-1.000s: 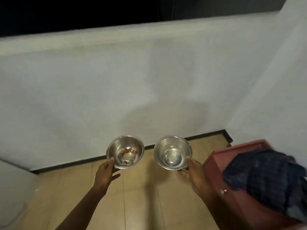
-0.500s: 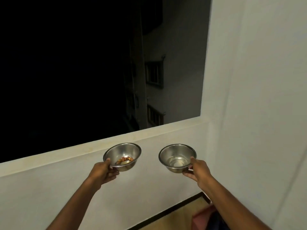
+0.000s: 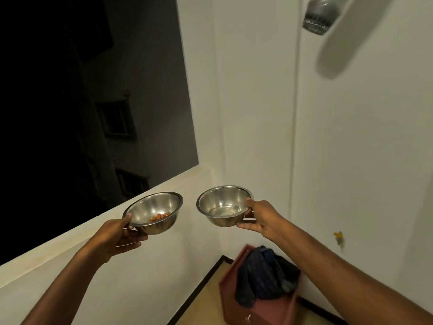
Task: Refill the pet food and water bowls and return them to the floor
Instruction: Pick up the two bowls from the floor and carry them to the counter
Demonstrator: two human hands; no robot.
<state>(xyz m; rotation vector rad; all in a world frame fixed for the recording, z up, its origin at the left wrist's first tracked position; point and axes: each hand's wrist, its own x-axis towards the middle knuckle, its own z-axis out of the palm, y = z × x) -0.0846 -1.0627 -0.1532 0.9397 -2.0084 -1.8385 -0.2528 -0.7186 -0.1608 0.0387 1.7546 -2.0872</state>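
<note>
Two steel bowls are held up in the air in front of a white parapet wall. My left hand [image 3: 117,234] grips the food bowl [image 3: 154,211] by its near rim; a few orange-brown kibbles lie in its bottom. My right hand [image 3: 262,218] holds the water bowl [image 3: 223,205] by its right rim, with a little water in the base. The bowls sit side by side, a small gap apart, both roughly level and well above the floor.
A low white parapet wall [image 3: 70,266] runs left to right with dark open night beyond. A red-brown wooden cabinet [image 3: 264,308] with dark cloth [image 3: 264,275] heaped on it stands in the corner on the tan tiled floor [image 3: 206,308]. White walls close the right side.
The view has swung up and to the right, from the floor and wall base to the parapet corner. Both bowls have risen with my hands and stay held the same way.
</note>
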